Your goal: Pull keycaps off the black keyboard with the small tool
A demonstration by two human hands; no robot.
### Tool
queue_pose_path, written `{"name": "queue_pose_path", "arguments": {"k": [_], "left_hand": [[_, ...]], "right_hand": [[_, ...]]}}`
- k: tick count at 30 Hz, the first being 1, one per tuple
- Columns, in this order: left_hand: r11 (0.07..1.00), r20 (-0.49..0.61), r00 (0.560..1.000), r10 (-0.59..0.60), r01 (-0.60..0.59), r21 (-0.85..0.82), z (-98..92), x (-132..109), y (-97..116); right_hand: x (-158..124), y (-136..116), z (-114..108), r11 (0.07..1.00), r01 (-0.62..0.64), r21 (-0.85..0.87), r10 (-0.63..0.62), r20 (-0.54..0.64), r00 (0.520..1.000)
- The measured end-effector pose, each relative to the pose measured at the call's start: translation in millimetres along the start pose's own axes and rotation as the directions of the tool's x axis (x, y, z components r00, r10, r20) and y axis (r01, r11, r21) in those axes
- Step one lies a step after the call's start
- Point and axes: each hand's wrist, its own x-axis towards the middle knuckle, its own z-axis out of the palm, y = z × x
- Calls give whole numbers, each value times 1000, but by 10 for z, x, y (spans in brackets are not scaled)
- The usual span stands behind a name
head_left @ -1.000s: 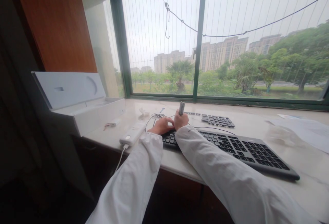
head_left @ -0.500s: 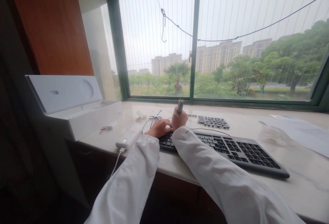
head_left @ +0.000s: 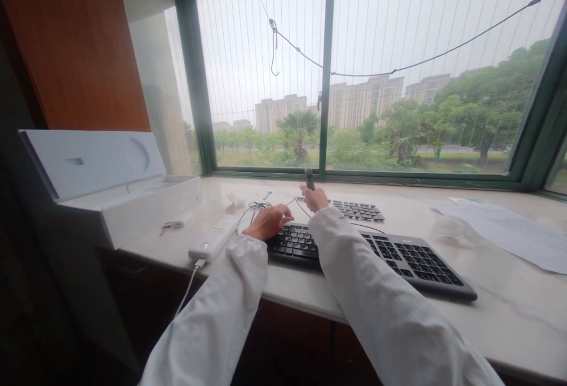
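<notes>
A black keyboard (head_left: pixel 432 268) lies along the front of the pale counter. My left hand (head_left: pixel 268 220) rests at its upper left corner, thumb and fingertips pinched together. A small dark bit shows at those fingertips, too little to name. Over the back edge of the keyboard is my right hand (head_left: pixel 315 198), raised and closed around a short grey hand tool (head_left: pixel 309 179) whose end points up; its exact kind is unclear. Behind the keyboard, loose black keycaps (head_left: pixel 358 210) lie in rows. My right sleeve covers the keyboard's middle.
An open white box (head_left: pixel 150 206) stands at the left. Near it are a key (head_left: pixel 172 226) and a white power strip (head_left: pixel 213 243) with a white cable. A dark coiled cord (head_left: pixel 259 204) lies behind my left hand. Papers (head_left: pixel 500 229) and crumpled clear plastic (head_left: pixel 454 229) lie right.
My hands have moved apart: the right has lifted away from the left, with the tool still in it. The left hand's fingertips have come up off the keys. The camera view has shifted slightly right.
</notes>
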Motion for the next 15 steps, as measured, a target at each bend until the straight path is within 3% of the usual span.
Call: {"name": "queue_pose_path", "arguments": {"k": [4,15], "left_hand": [[994,-58,993,-101,103,31,7,8,-4],[982,-181,967,-181,169,-80,13,15,-12]], "right_hand": [[34,127,16,977,104,-188,-53,257,965],[22,192,50,956,239,-170,-157,389,908]]}}
